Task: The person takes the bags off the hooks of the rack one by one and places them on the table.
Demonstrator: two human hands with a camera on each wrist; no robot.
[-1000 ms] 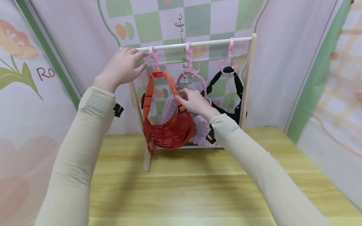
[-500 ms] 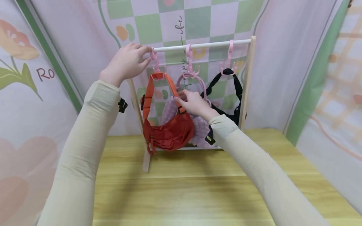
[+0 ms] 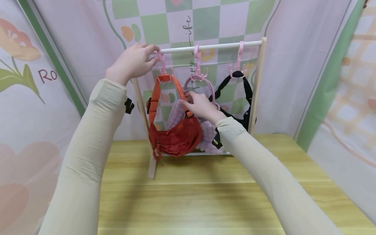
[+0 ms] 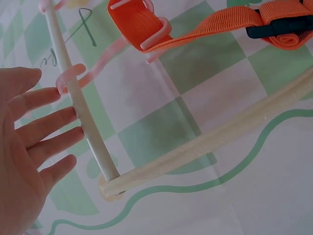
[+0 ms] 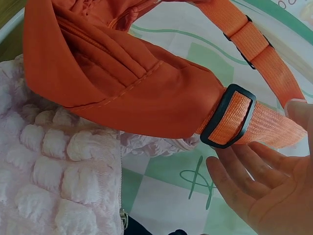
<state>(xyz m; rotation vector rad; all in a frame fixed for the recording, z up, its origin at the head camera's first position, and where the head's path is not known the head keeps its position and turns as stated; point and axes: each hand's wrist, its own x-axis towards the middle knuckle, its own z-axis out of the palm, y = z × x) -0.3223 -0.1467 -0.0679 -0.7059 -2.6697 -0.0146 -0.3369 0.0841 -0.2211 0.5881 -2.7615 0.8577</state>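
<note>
An orange-red fanny pack point(image 3: 176, 138) hangs by its strap from the leftmost pink hook point(image 3: 161, 62) on a small rack. My left hand point(image 3: 132, 62) is at the rail's left end, palm toward the hook. In the left wrist view, the fingers of this left hand point(image 4: 34, 142) are extended, with their tips at the white rail point(image 4: 95, 132) and the hook's top loop. My right hand point(image 3: 202, 104) pinches the right side of the pack's strap. In the right wrist view, the orange strap point(image 5: 274, 129) runs between thumb and fingers, just above a black buckle point(image 5: 229, 116); the index finger is mostly hidden.
Behind the fanny pack, a puffy lilac bag point(image 3: 210, 133) hangs on the middle hook. A black bag point(image 3: 248, 88) hangs from the right hook. The rack's wooden posts point(image 3: 257, 85) stand on a wood-grain table point(image 3: 188, 202); printed curtains close off the back and sides.
My left hand has moved right along the rail, from the post end up to the left pink hook. My right hand and the fanny pack stay nearly still.
</note>
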